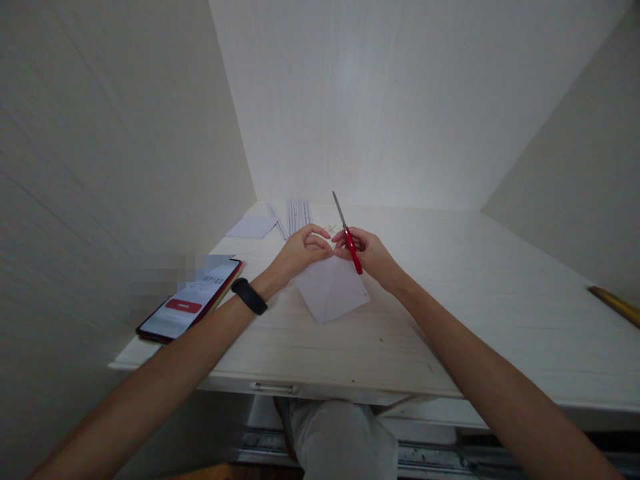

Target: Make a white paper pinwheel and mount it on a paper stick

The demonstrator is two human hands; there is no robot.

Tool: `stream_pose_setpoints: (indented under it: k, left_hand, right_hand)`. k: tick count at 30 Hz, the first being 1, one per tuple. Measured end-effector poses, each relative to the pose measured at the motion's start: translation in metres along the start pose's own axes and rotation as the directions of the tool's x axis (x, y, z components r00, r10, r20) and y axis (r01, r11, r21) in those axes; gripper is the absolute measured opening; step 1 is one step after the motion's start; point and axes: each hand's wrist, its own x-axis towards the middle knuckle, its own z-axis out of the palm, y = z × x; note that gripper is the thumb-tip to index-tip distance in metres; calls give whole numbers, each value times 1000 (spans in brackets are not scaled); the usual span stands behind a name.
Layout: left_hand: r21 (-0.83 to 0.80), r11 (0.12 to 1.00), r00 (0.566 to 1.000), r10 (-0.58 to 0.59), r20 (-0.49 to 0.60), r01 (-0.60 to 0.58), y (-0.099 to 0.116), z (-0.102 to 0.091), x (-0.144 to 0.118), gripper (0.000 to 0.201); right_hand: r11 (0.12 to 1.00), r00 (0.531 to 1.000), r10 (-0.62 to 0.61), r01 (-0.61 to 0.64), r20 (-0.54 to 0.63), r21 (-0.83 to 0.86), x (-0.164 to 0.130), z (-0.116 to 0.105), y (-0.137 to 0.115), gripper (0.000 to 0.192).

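Observation:
A white sheet of paper [330, 290], creased down the middle and diamond-like in outline, hangs toward me just above the table or rests on it; I cannot tell which. At its far corner my left hand [311, 244] pinches the paper between thumb and fingers. My right hand [361, 245] meets it there, thumb at the same corner. That right hand also holds red-handled scissors [353, 252], seen nearly edge-on, with the slim metal blades pointing up and away. The fingertips hide the paper's corner.
Left of my forearm lies a phone [193, 300] with a lit screen. Flat paper [253, 227] and narrow folded strips [299, 213] lie near the back wall, beside small pale bits [332, 229]. A yellowish object [615, 305] is at far right. Walls enclose the table [480, 287].

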Motion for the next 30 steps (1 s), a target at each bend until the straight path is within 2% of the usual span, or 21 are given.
stream_pose_setpoints:
  k: [9,26,30]
  left_hand:
    - [-34,999,1000,-19,18,19,0,-1,2,37]
    - [71,995,997,-68,35,66,0,-5,3,37]
    - [83,994,998,-67,14,66,2,-3,3,36]
  right_hand:
    - [1000,1000,-10,10,1,-27,0,-3,1,25]
    - [998,996,55,-52,67,-40,-3,-5,-3,26]
    - [998,997,60,-58,51,-39,-3,-5,-3,24]
